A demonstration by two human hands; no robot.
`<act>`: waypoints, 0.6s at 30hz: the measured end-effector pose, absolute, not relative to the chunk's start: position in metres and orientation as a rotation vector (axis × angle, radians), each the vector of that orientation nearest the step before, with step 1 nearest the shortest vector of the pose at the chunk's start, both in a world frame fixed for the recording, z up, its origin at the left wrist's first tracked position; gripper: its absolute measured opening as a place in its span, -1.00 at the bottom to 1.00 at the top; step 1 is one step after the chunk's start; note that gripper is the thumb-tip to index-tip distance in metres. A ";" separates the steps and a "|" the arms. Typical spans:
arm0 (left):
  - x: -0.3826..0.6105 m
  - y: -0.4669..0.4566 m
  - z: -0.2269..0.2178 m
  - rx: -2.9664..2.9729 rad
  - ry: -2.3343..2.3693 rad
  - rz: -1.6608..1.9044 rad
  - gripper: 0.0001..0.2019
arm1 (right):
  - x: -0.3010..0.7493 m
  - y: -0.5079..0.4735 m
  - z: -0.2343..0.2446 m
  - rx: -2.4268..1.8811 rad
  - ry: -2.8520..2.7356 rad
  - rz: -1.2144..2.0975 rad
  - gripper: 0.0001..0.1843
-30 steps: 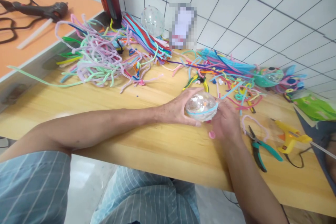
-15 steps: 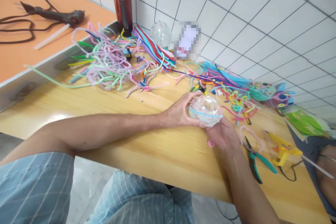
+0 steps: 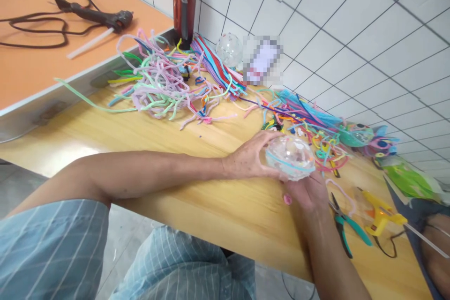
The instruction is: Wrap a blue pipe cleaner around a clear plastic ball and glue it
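A clear plastic ball (image 3: 291,156) with a light-blue pipe cleaner around its lower part is held just above the wooden table. My left hand (image 3: 251,155) grips its left side, thumb below and fingers on top. From underneath and the right, my right hand (image 3: 306,191) supports it, with its fingers partly hidden behind the ball. A small pink piece (image 3: 287,199) shows at the right hand's fingers; I cannot tell whether it is held. Pliers (image 3: 346,226) with teal and black handles lie right of my right wrist.
Pipe cleaners (image 3: 165,79) crowd the table's back, near a red thermos (image 3: 184,4), another clear ball (image 3: 229,50) and a blurred-out phone (image 3: 263,62). A yellow glue gun (image 3: 381,213) lies right, beside another person's arm (image 3: 438,239). A black glue gun (image 3: 112,21) rests on the orange surface.
The whole scene has shifted slightly rightward in view as the head turned. Both hands still hold the ball, which appears slightly larger and tilted a little differently.
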State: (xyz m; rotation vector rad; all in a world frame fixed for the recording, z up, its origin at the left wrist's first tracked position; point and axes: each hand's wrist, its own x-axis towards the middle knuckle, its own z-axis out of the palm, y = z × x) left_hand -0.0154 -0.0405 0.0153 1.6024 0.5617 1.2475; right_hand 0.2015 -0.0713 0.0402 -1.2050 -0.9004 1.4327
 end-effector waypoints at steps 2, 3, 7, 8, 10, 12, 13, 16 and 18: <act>-0.015 -0.037 0.012 1.654 0.573 1.250 -0.03 | 0.203 -0.069 0.039 -1.214 -0.923 1.376 -0.65; -0.014 -0.036 0.010 1.680 0.575 1.249 -0.04 | 0.204 -0.067 0.039 -1.211 -0.935 1.343 -0.65; -0.013 -0.030 0.007 1.776 0.593 1.188 -0.08 | 0.203 -0.065 0.035 -1.183 -0.985 1.158 -0.68; -0.013 -0.029 0.008 1.795 0.592 1.166 -0.12 | 0.202 -0.066 0.033 -1.187 -0.995 1.107 -0.67; -0.013 -0.028 0.010 1.813 0.574 1.124 -0.22 | 0.198 -0.070 0.031 -1.215 -1.027 1.010 -0.63; -0.014 -0.029 0.012 1.801 0.569 1.092 -0.27 | 0.193 -0.076 0.030 -1.264 -1.113 0.915 -0.60; -0.014 -0.029 0.013 1.792 0.587 1.085 -0.25 | 0.189 -0.080 0.031 -1.290 -1.170 0.862 -0.59; -0.015 -0.031 0.011 1.795 0.671 1.104 -0.06 | 0.180 -0.090 0.035 -1.333 -1.328 0.725 -0.65; -0.014 -0.032 0.007 1.825 0.693 1.119 0.06 | 0.176 -0.094 0.037 -1.322 -1.396 0.686 -0.73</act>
